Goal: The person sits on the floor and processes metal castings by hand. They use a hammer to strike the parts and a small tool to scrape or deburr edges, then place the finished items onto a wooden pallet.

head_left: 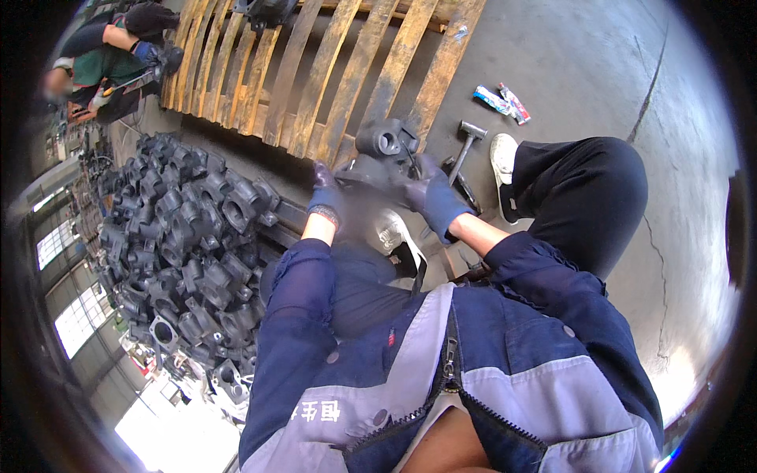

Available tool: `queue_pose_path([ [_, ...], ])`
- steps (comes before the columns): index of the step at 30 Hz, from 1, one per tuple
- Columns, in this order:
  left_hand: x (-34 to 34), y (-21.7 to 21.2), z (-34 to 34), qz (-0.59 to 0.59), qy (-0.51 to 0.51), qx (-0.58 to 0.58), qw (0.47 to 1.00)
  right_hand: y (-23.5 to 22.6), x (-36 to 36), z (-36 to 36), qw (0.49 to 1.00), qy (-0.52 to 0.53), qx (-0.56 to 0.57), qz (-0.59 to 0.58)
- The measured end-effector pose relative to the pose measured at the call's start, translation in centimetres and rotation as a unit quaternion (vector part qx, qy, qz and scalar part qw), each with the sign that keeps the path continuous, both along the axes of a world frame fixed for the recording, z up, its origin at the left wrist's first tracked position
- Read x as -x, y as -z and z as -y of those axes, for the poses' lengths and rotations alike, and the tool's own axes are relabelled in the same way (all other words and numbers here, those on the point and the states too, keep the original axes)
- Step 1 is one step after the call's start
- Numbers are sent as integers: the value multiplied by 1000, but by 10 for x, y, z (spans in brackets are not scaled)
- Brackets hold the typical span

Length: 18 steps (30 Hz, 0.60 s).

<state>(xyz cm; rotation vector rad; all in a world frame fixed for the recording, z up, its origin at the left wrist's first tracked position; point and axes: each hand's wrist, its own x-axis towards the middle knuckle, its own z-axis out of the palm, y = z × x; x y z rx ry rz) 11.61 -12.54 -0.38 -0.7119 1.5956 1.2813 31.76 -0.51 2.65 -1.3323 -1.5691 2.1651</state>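
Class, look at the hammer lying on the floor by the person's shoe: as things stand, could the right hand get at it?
Probably yes, but not at once. The hammer lies in the open on the floor just beyond the right hand, with nothing between them. That hand, though, is gripping the dark casting together with the left hand, so it would have to let go first.

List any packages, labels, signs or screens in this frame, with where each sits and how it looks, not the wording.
Two small flat packets: on the grey concrete floor right of the wooden pallet, beyond the hammer; oblong, side by side, one blue and white, one red and white.
Small red tag: on the chest of the person's navy and grey work jacket.
White printed marks: on the jacket's grey band, lower left.
No signs or screens visible.
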Motion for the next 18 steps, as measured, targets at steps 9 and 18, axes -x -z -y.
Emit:
queue_pose_path([
  [9, -62, -53, -9, -388, 284, 135, 866, -17, 12, -24, 986, -65, 130, -80],
  [18, -89, -37, -19, -377, 354, 209, 830, 23, 26, -54, 990, -87, 20, 107],
])
